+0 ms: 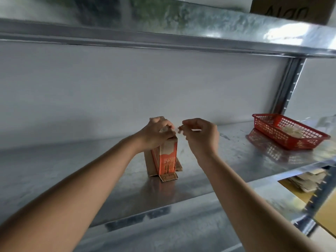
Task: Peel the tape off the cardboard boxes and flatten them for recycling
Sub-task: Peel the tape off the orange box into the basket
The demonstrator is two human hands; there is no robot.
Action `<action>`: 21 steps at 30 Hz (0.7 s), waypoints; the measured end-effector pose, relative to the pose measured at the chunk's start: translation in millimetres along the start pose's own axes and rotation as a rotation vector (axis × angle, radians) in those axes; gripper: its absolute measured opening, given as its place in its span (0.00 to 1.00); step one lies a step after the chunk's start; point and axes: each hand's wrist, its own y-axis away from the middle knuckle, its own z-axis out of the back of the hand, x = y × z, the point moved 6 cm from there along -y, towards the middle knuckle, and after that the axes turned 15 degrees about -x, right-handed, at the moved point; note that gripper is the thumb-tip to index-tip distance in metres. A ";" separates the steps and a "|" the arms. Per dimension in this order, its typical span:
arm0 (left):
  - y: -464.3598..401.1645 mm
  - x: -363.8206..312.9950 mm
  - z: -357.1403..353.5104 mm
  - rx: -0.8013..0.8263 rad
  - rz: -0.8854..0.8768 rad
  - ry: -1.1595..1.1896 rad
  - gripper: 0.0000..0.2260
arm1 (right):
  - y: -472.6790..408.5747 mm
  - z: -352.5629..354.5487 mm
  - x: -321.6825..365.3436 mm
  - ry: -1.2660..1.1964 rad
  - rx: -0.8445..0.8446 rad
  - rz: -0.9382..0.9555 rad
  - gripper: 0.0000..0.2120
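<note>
Cardboard box (164, 159), one in work, is standing upright on the metal shelf (227, 157), orange-printed on the near face and plain brown on the side, with a small flap (169, 177) folded out flat at its base. The left hand (154, 134) is clasping the top of the box, fingers curled over it and covering the upper edge, so the state of the top flaps is not visible. The right hand (201, 135) is hovering just beside the top of the box, thumb and forefinger pressed together on a short strip of clear tape (179, 130); the strip is blurred, and whether its other end is attaching to the box cannot be told. One red mesh basket (289, 130) is sitting well apart to the right on the same shelf, holding a pale crumpled mass that is hard to identify. One brown box (291, 10) on the upper shelf is being cut off by the frame edge. Flat pale items (307, 180) are lying below the shelf at right, partly hidden.
</note>
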 end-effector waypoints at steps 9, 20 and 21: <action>-23.7 -68.6 -78.0 -0.010 -0.081 -0.014 0.17 | -57.7 72.5 -31.0 0.006 -0.141 0.079 0.02; -63.0 -148.2 -184.8 -0.073 0.003 -0.027 0.14 | -175.6 176.2 -98.0 0.039 -0.059 0.121 0.06; -66.1 -154.7 -193.6 -0.077 0.011 -0.032 0.15 | -186.2 184.9 -104.9 0.048 -0.054 0.134 0.04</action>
